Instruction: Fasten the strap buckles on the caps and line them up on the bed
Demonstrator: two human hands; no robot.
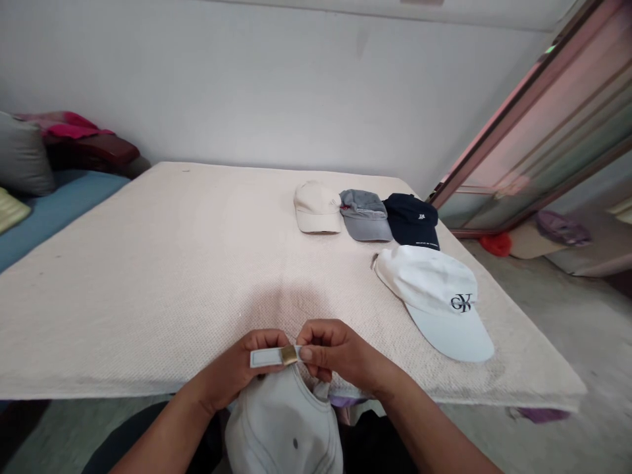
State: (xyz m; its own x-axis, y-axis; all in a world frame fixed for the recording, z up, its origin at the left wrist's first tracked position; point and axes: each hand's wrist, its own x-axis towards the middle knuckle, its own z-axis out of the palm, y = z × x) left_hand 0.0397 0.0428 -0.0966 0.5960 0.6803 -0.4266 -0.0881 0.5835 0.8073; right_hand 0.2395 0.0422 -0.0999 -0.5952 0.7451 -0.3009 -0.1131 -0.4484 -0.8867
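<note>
A pale grey baseball cap (286,421) hangs at the near edge of the table, its back strap towards me. My left hand (264,349) is closed on the strap side, beside the free strap end (265,357). The strap runs through a brass-coloured buckle (289,355) between my two hands. My right hand (328,349) pinches the strap just right of the buckle, thumb on top. Part of the cap's back opening shows below my right fingers; the brim is out of sight.
On the cloth-covered table (148,283) lie a white cap with black letters (429,283), a navy cap (409,217), a grey cap (365,214) and a beige cap (317,205). A wall (247,85) stands behind, a blue-covered seat (74,197) left, a glass sliding door (533,131) right.
</note>
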